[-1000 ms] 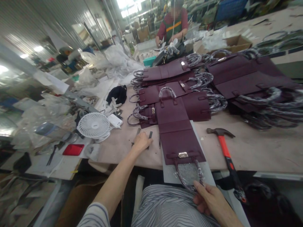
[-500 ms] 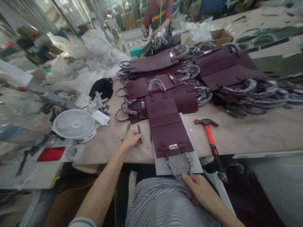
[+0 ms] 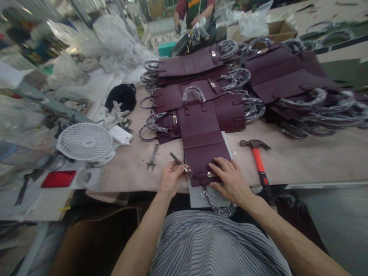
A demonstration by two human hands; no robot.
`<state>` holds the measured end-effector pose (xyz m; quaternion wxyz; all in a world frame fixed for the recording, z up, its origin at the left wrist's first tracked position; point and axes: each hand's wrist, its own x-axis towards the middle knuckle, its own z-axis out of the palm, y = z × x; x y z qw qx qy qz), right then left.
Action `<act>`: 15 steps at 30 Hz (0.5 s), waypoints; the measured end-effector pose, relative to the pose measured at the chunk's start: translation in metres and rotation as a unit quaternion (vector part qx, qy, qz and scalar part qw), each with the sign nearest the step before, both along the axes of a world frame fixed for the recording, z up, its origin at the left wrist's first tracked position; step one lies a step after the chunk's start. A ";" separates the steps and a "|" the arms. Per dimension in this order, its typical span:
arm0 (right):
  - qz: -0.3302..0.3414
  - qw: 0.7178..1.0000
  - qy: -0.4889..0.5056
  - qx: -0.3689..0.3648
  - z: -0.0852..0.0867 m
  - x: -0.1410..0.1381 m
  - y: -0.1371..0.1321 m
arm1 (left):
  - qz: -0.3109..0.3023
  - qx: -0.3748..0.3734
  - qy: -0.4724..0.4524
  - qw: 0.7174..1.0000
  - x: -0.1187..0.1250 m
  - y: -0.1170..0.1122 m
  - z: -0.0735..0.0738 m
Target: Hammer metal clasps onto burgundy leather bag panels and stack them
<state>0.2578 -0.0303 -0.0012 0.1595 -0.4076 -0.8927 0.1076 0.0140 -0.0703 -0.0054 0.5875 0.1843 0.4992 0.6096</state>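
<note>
Sharing workshop table [image 3: 313,165]: burgundy panels [image 3: 200,124], 1 hammer [image 3: 259,163]

My right hand [image 3: 230,182] partly hides the pale metal clasp [image 3: 211,174] on the flat, maroon, leather-like bag panel [image 3: 201,130]. Left of the panel, the slim dark tool [image 3: 175,158] in my left hand [image 3: 170,178] is too small to identify; beyond the panel, the upper edge crops a maroon-sleeved co-worker [image 3: 193,13].

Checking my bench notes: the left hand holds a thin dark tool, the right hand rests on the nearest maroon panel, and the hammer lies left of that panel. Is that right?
Not quite: the head view shows the hammer lying right of the nearest maroon panel, not left. The left hand holds a thin dark tool and the right hand rests on the panel.
</note>
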 end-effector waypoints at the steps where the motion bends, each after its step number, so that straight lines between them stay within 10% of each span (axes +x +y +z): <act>1: 0.010 1.000 -0.012 -0.004 -0.006 -0.004 0.003 | 0.007 0.006 0.011 1.000 0.001 -0.002 -0.003; 15: 0.001 1.000 0.007 -0.004 -0.025 -0.009 0.004 | -0.005 0.127 0.214 0.968 0.013 -0.011 -0.021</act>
